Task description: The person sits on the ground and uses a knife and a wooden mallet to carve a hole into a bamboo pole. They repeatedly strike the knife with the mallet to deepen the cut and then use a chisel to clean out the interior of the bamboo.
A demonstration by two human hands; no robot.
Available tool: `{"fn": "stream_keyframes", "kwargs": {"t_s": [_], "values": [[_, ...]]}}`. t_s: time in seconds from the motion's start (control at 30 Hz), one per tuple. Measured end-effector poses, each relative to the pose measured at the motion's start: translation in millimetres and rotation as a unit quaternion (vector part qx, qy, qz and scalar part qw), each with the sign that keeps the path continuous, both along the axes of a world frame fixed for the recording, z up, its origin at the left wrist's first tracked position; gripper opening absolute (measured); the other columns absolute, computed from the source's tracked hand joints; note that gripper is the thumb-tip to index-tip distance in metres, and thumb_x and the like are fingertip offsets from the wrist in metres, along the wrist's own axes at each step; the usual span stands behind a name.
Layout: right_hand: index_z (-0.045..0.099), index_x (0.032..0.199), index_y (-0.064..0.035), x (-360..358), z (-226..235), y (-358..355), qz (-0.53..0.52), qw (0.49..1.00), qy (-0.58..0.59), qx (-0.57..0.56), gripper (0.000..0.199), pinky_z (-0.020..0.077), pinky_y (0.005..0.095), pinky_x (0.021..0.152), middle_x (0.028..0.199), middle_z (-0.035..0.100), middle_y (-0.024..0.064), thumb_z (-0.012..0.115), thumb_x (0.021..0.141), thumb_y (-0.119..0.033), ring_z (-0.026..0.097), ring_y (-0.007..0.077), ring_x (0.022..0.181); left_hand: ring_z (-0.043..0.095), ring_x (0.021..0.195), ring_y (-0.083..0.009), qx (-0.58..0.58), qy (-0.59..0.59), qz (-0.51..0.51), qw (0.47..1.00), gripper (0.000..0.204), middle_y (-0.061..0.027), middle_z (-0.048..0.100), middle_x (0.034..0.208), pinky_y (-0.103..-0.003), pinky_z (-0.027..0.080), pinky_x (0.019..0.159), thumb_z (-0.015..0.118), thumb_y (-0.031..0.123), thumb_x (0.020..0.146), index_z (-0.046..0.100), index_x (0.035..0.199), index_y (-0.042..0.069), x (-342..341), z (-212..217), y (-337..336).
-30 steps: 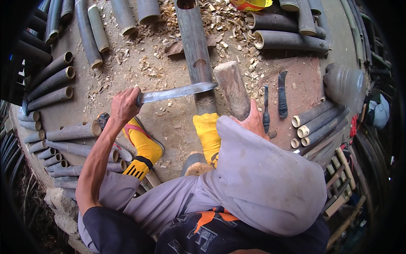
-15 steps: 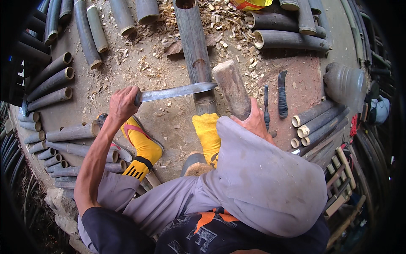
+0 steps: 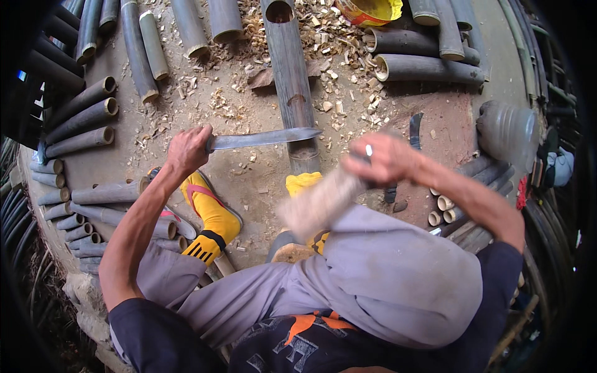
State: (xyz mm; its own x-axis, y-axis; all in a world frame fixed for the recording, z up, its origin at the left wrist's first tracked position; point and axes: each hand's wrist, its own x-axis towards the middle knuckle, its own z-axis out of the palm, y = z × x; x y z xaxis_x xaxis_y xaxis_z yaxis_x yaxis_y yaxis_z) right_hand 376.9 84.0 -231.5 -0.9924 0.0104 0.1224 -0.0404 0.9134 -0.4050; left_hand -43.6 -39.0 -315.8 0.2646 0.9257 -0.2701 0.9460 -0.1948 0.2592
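My left hand (image 3: 188, 149) is closed round the handle of a long machete (image 3: 264, 138). Its blade points right, and the tip lies across a grey bamboo pole (image 3: 287, 68) that runs away from me. In the upper part of that pole a dark opening is cut. My right hand (image 3: 384, 158) grips a wooden mallet (image 3: 320, 205), smeared by motion, its thick head down and to the left above my knee. The yellow-socked foot (image 3: 303, 182) is by the near end of the pole, partly hidden by the mallet.
Cut bamboo tubes (image 3: 81, 146) lie stacked at left, with more (image 3: 429, 68) at upper right. Wood chips (image 3: 227, 105) litter the ground. A dark curved blade (image 3: 415, 130) lies to the right, near a clear plastic bottle (image 3: 507, 130). A yellow container (image 3: 371, 10) stands at the far side.
My right hand has risen from beside my knee, and the mallet has swung from pointing up and away to pointing down-left. The machete stays across the pole, shifted slightly in view.
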Motion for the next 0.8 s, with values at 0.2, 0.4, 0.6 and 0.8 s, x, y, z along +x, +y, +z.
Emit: {"fn": "stream_keyframes", "kwargs": {"t_s": [0.2,0.4,0.6,0.8], "values": [[0.045,0.117,-0.0090,-46,24,-15,-0.058,0.987,-0.137,-0.059,0.056,0.0564,0.0408,0.067,0.090,0.062,0.0160,0.074,0.071,-0.021,0.065,0.0334,0.079,0.059,0.068,-0.0339,0.059,-0.030,0.009,0.998,0.013,-0.0130,0.056,0.071,-0.044,0.045,0.060,0.060,0.009,0.076,0.049,0.082,0.006,0,-5,-3],[0.053,0.102,-0.0048,-56,2,18,0.018,0.976,-0.206,-0.067,0.037,0.0548,0.0327,0.054,0.078,0.060,0.0125,0.071,0.072,-0.017,0.063,0.0295,0.069,0.062,0.074,-0.0297,0.033,0.025,0.002,0.999,0.014,-0.0104,0.058,0.074,-0.043,0.046,0.062,0.058,0.007,0.074,0.049,0.085,0.008,4,-2,0],[0.051,0.102,-0.0079,-68,30,-45,0.029,0.977,-0.202,-0.063,0.017,0.0508,0.0412,0.049,0.072,0.056,0.0142,0.052,0.088,-0.019,0.063,0.0321,0.070,0.062,0.074,-0.0298,0.063,0.016,0.007,0.998,0.015,-0.0101,0.058,0.074,-0.043,0.046,0.062,0.058,0.008,0.074,0.049,0.086,0.009,-4,-9,8],[0.046,0.108,-0.0024,-52,-3,36,-0.058,0.961,-0.263,0.055,0.058,0.0539,0.0382,0.057,0.076,0.062,0.0145,0.077,0.070,-0.033,0.064,0.0297,0.072,0.062,0.073,-0.0293,0.058,0.027,0.011,0.998,0.016,-0.0096,0.058,0.074,-0.043,0.046,0.063,0.060,0.008,0.073,0.049,0.086,0.010,2,-7,7]]}}
